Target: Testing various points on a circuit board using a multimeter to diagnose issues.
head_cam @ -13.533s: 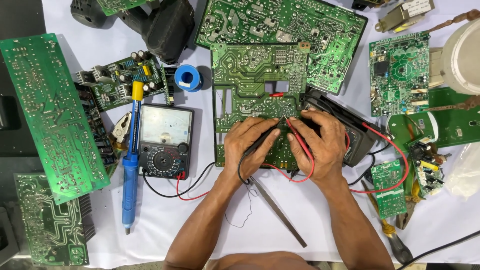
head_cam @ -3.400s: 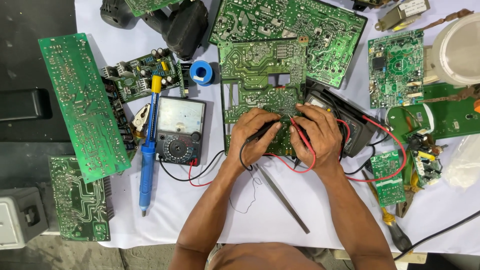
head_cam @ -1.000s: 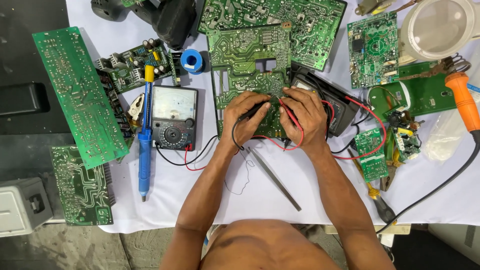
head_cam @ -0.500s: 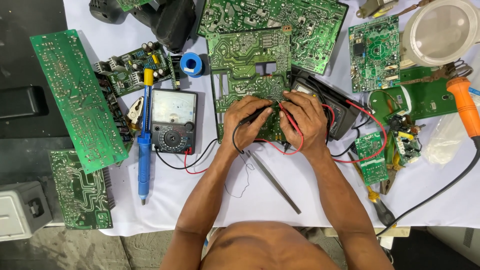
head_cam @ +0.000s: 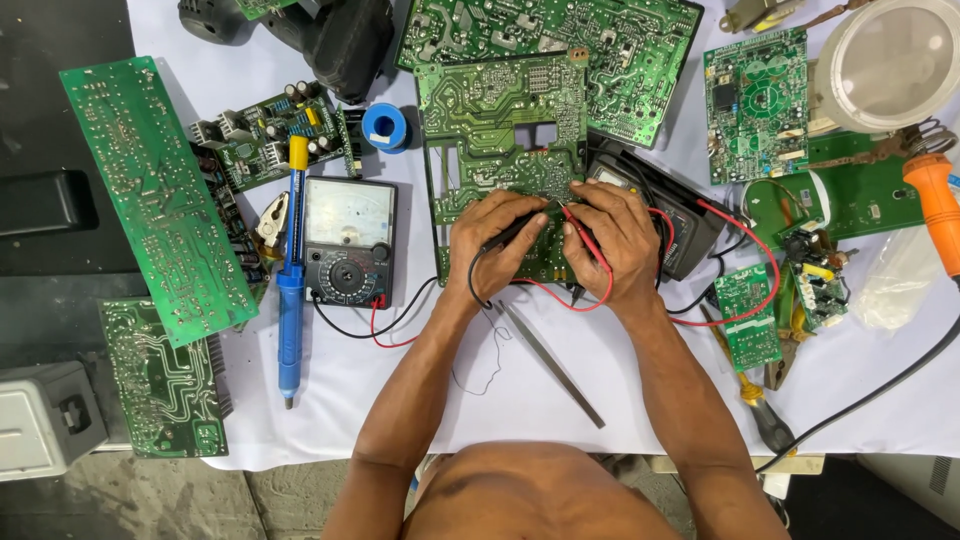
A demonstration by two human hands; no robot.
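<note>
**Both hands probing the centre board**

Nearest: tweezers (head_cam: 550, 352) lie loose on the white tabletop (head_cam: 620, 400), just below the wrists. Left hand (head_cam: 492, 243) pinches the black probe (head_cam: 510, 232), right hand (head_cam: 612, 246) pinches the red probe (head_cam: 583, 235), tips meeting on the green circuit board (head_cam: 500, 130), solder side up so the joints can be reached. At 9 o'clock, the analog multimeter (head_cam: 347, 242) faces up, dial readable, blue desoldering pump (head_cam: 291, 290) beside it. At 12, a larger board (head_cam: 560, 40)
</note>
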